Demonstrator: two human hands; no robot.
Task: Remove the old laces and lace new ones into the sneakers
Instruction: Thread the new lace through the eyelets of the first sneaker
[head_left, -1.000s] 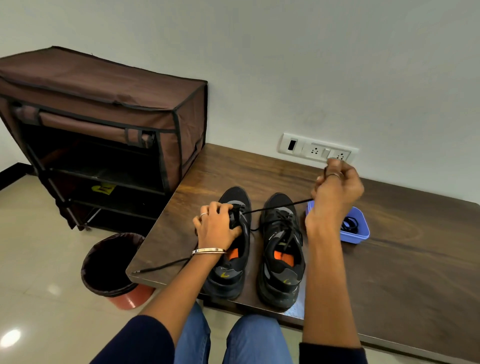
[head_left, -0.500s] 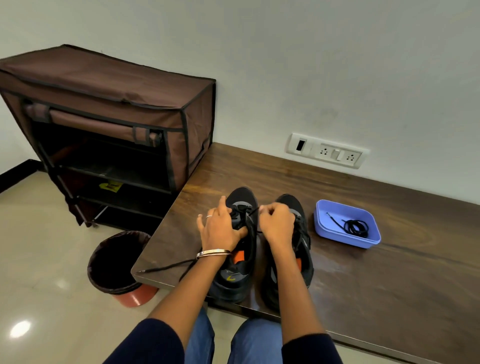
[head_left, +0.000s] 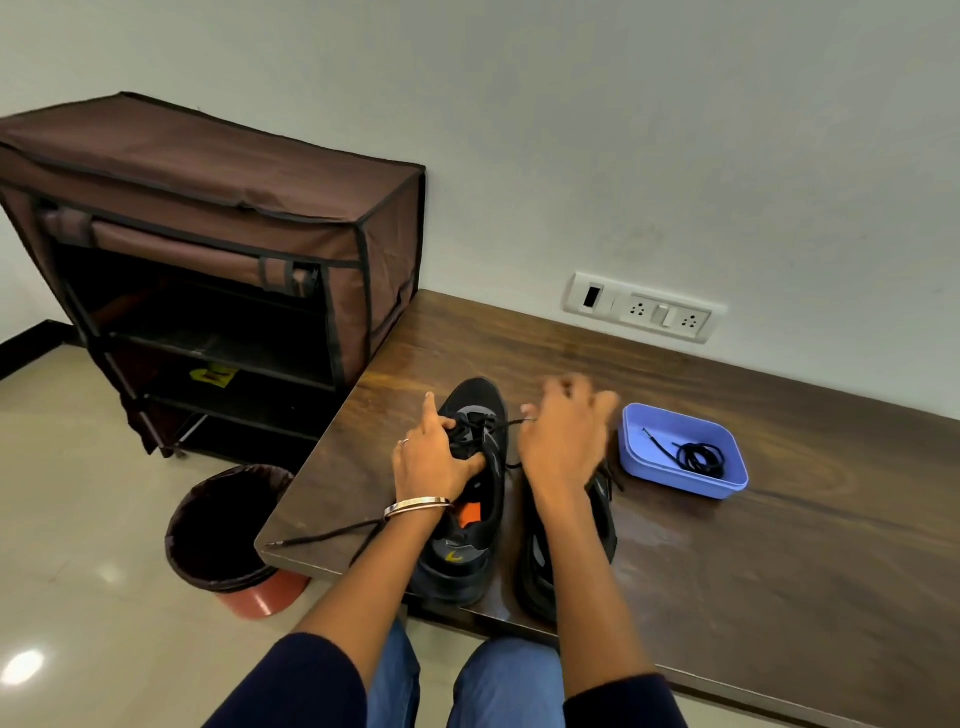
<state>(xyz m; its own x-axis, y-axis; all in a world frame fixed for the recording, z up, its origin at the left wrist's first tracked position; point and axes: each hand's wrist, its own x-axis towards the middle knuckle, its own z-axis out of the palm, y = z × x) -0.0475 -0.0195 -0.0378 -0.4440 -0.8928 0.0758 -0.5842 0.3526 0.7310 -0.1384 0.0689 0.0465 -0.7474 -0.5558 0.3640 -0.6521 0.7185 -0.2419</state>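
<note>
The left hand (head_left: 436, 462) holds the left sneaker (head_left: 467, 499) on the bench (head_left: 727, 545). The right hand (head_left: 561, 441) pinches the lace (head_left: 506, 423), its grip blurry, just right of the shoe.

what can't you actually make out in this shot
Head view only:
- Right hand: motion blur smears its fingers, so its grip on the lace is unclear.
- Right sneaker: mostly covered by the right forearm.
- Left sneaker: eyelets hidden under the left hand.
- Shoe rack: shelves too dark to read.
</note>
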